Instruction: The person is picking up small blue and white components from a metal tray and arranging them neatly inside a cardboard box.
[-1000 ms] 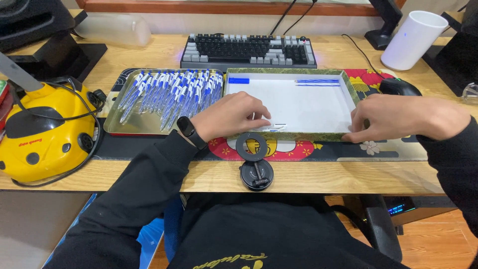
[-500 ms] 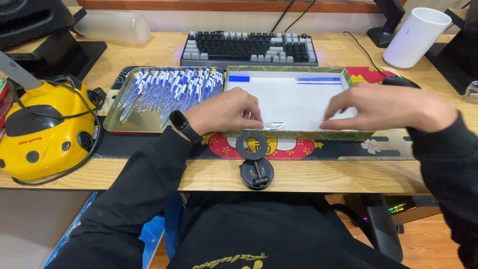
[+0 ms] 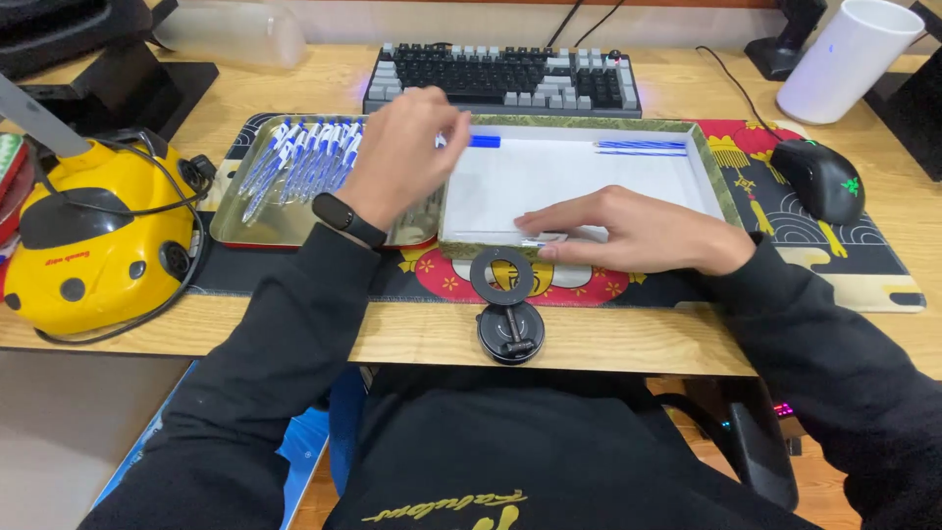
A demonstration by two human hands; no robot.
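The left hand (image 3: 407, 152) hovers over the right end of a metal tray (image 3: 257, 224) heaped with blue-and-white pens (image 3: 299, 157), fingers curled. The right hand (image 3: 628, 233) lies flat on the near edge of a shallow white-lined box (image 3: 724, 182), just right of the tray. A keyboard (image 3: 505, 79) lies beyond, a black mouse (image 3: 822, 180) to the right, a yellow ladybird-shaped device (image 3: 93, 245) at far left.

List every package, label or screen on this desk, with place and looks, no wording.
Box: centre of desk, shallow, rectangular, green patterned rim, white inside, under the right hand.
Label: small dark print on the yellow round device, far left.
No screen visible.
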